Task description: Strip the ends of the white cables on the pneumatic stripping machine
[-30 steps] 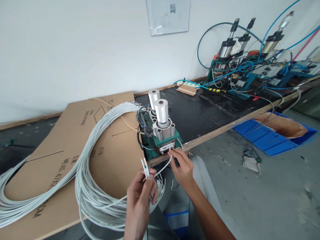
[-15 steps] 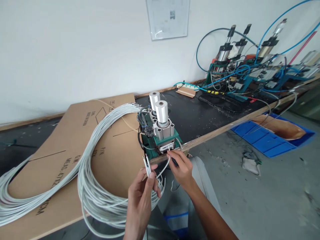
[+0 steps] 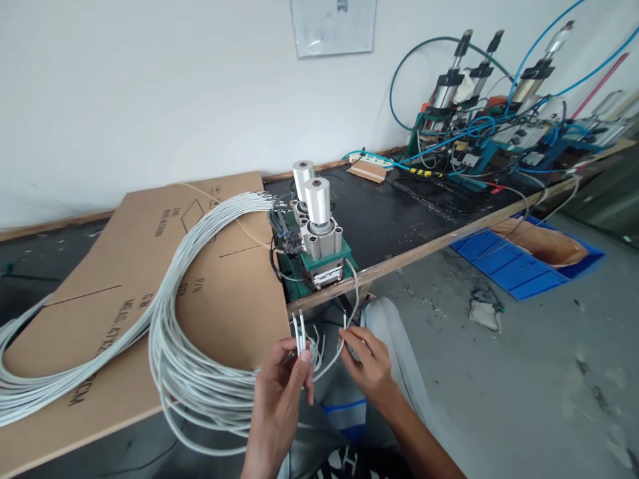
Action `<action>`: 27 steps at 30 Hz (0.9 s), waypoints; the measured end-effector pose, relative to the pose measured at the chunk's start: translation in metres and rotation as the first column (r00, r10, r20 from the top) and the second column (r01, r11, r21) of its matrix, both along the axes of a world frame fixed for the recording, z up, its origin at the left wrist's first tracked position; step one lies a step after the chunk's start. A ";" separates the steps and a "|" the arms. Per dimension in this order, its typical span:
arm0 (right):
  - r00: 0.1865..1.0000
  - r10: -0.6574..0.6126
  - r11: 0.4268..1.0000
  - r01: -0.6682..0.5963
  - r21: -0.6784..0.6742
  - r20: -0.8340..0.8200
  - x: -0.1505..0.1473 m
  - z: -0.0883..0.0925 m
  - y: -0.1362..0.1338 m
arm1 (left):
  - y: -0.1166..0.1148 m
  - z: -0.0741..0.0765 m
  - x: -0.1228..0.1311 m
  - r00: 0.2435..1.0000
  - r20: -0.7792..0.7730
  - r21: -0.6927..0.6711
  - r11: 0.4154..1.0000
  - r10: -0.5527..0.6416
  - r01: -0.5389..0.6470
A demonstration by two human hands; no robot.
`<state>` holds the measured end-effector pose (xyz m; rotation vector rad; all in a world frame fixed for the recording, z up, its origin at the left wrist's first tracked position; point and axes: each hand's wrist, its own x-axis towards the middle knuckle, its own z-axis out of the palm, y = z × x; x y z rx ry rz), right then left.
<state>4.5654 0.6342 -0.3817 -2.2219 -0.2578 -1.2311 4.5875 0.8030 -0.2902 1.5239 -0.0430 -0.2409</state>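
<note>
My left hand [image 3: 285, 382] is closed on a few white cable ends [image 3: 300, 336] that stick up between thumb and fingers. In a pinch, my right hand [image 3: 368, 362] holds a single white cable [image 3: 333, 357] close to its tip, which points upward. Both hands are in front of the bench edge, below a small green-based pneumatic machine [image 3: 322, 249] with two silver cylinders; neither touches it. Left of the machine, a large coiled bundle of white cables [image 3: 170, 326] lies on a flattened cardboard sheet [image 3: 114, 239] and droops past its front edge.
More pneumatic machines [image 3: 449, 93] with blue hoses stand farther right along the black bench [image 3: 379, 226]. A power strip [image 3: 372, 159] lies near the wall. On the floor sit a blue bin [image 3: 504, 263] with brown lining and a whitish rag [image 3: 485, 315].
My right hand has drawn the cable tip back from the machine's front slot and lowered it toward me. My left hand still grips its cable ends. The view has shifted slightly.
</note>
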 end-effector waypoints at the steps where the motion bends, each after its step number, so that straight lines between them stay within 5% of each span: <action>1: 1.000 -0.006 1.000 0.006 0.007 -0.025 -0.007 -0.006 0.002 | 0.000 -0.002 -0.001 1.000 0.006 0.012 1.000 -0.007 0.007; 6: 0.982 0.062 0.952 -0.004 0.307 -0.178 -0.027 -0.003 0.018 | 0.002 -0.009 0.000 0.997 0.070 0.053 0.998 -0.042 0.038; 10: 0.886 0.381 0.712 -0.098 0.695 -0.265 -0.012 0.035 0.033 | -0.001 -0.011 0.003 0.995 0.049 0.039 0.995 -0.091 0.089; 13: 0.802 0.555 0.518 -0.125 0.846 -0.222 0.004 0.052 0.039 | -0.003 -0.011 0.001 0.994 0.049 0.003 0.995 -0.099 0.099; 16: 0.738 0.631 0.430 -0.074 0.900 -0.241 0.006 0.056 0.039 | -0.002 -0.008 -0.002 0.987 0.139 0.052 0.995 0.080 -0.088; 19: 0.681 0.668 0.499 -0.108 0.860 -0.302 -0.002 0.058 0.037 | -0.002 -0.002 -0.002 0.981 0.128 0.087 0.984 0.146 -0.158; 23: 0.717 0.590 0.690 -0.209 0.693 -0.371 -0.008 0.066 0.034 | -0.004 0.006 0.006 0.994 0.071 0.056 0.995 -0.084 0.080; 27: 0.697 0.582 0.747 -0.254 0.615 -0.418 -0.006 0.074 0.030 | -0.005 0.008 0.014 0.991 0.035 -0.011 0.991 -0.132 0.133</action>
